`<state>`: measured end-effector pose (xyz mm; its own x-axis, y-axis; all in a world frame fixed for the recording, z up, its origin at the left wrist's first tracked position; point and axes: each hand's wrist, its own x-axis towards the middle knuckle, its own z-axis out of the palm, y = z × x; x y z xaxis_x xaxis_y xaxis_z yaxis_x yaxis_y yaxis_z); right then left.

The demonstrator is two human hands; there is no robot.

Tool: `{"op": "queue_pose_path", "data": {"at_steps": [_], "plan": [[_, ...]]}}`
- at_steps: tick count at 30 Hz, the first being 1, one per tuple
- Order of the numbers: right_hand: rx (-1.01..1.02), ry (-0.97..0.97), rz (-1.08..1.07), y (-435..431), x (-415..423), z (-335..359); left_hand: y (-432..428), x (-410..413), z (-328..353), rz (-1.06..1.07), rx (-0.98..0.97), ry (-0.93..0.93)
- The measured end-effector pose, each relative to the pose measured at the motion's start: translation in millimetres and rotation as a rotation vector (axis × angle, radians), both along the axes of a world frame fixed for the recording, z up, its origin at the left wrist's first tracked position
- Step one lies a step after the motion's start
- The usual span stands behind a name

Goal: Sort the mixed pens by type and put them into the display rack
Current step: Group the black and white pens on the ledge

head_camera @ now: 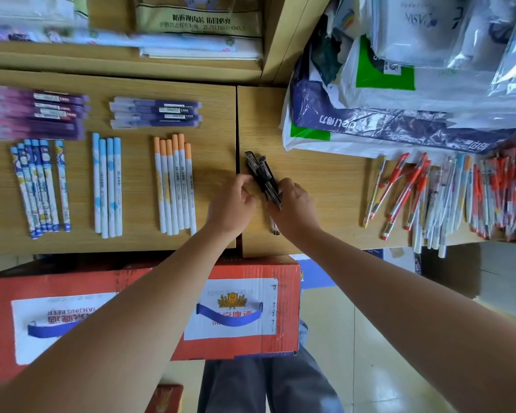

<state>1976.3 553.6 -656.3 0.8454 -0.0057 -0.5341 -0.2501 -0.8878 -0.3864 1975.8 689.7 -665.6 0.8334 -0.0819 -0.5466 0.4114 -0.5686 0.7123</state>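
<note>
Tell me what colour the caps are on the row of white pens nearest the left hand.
Orange caps on white barrels, clear in the head view.

A single wide-angle camera sits on the person's head, facing forward and steeply down. It is close over the wooden counter (316,174). The left forearm (149,296) and right forearm (399,293) run in from the bottom corners and meet near mid-frame. The top of the picture reaches a shelf (57,59) behind the counter. The bottom takes in a red carton (245,269), the person's legs (280,383) and the floor (385,353).
</note>
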Motion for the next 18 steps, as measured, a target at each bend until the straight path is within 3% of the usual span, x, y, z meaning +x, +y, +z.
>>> {"op": "queue_pose_path", "data": {"at_steps": [7, 12, 18], "plan": [[0.058, -0.021, -0.076, -9, -1, -4, -1, 1, -3, -0.039, 0.036, -0.069], [0.118, -0.018, -0.113, -16, -2, -6, -1, 0, -2, 0.045, 0.078, -0.113], [0.171, 0.082, -0.127, -20, -2, -8, -14, 0, -6, 0.009, -0.038, -0.058]]}}
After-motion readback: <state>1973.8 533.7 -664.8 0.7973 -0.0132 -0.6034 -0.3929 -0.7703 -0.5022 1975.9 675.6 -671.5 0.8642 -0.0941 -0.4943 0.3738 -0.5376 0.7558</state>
